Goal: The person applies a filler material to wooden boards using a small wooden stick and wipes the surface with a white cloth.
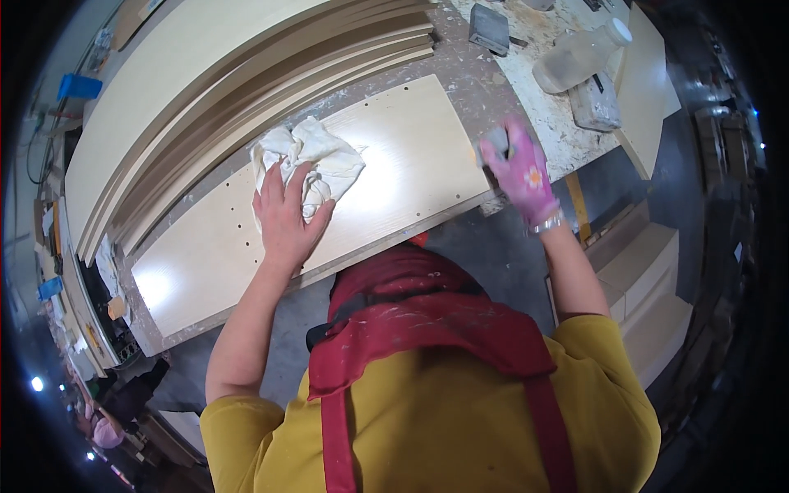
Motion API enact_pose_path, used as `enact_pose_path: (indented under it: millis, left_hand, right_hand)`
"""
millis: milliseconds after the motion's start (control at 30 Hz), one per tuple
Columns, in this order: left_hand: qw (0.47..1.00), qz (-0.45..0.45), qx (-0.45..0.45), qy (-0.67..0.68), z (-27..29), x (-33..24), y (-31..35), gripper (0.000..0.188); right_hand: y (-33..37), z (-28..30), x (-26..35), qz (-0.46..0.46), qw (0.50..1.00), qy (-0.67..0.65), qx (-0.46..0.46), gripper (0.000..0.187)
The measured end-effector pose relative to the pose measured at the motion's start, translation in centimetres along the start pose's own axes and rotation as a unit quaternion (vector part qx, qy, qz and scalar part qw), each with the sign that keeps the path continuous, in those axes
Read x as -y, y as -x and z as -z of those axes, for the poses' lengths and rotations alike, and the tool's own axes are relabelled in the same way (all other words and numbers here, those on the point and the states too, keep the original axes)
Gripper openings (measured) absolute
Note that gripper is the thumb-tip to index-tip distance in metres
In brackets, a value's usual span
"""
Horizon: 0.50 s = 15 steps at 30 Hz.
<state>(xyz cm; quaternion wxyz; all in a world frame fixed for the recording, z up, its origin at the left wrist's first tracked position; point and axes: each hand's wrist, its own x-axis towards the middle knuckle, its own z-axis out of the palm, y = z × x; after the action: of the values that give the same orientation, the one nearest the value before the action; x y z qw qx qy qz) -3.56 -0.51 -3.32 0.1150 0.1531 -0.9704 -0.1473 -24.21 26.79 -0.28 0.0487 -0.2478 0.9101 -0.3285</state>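
Note:
A pale wooden panel [403, 152] with small drilled holes lies across the bench in front of me. On its middle rests a crumpled white cloth [329, 156]. My bare left hand [288, 209] presses on this cloth, fingers curled over it and thumb against its bunched part. At the panel's right end, my right hand [522, 168], in a pink glove with a flower print, is closed round a grey sanding block [496, 141]. The block sits against the panel's end edge; the glove covers part of it and is slightly blurred.
Stacked curved wooden panels [246, 82] fill the bench's far left. At the far right stand a translucent bottle [575, 59], a dusty whitish block [595, 103] and a dark grey block [490, 29]. Cardboard boxes [637, 263] are below on the right. Another person [111, 427] is at lower left.

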Motion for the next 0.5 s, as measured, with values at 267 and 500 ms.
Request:
enact_pose_path:
  millis: [267, 500]
  left_hand:
    - [1.000, -0.003, -0.006, 0.003, -0.3, 0.4, 0.2, 0.063]
    - [1.000, -0.004, -0.005, 0.009, -0.3, 0.3, 0.2, 0.060]
  right_hand:
    - [7.5, 3.9, -1.2, -0.261, 0.919, -0.291, 0.061, 0.022]
    - [6.9, 2.7, -2.0, -0.204, 0.857, -0.473, 0.005, 0.026]
